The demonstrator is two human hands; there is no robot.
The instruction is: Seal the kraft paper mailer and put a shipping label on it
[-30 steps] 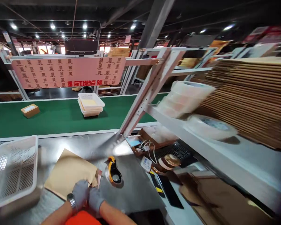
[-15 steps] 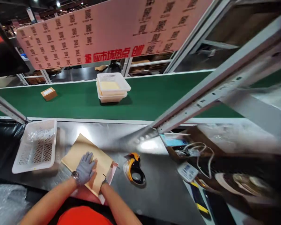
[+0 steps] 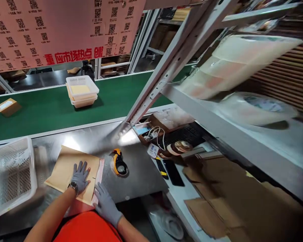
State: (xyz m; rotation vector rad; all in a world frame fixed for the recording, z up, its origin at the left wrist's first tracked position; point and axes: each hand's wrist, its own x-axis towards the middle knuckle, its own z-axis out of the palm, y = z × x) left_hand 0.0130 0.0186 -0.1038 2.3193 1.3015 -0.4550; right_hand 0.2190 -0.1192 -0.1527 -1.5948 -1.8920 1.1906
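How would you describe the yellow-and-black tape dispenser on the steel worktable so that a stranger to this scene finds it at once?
Start at the shiny steel worktable in front of the green conveyor belt. Just right of the flat tan padded envelope, which the gloved left hand presses down, lies the yellow-and-black tape dispenser. It is the only brightly coloured, loop-shaped tool on the bare metal.

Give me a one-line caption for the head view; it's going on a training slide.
Gloved left hand flat on a padded envelope, right hand at its flap, tape dispenser beside.
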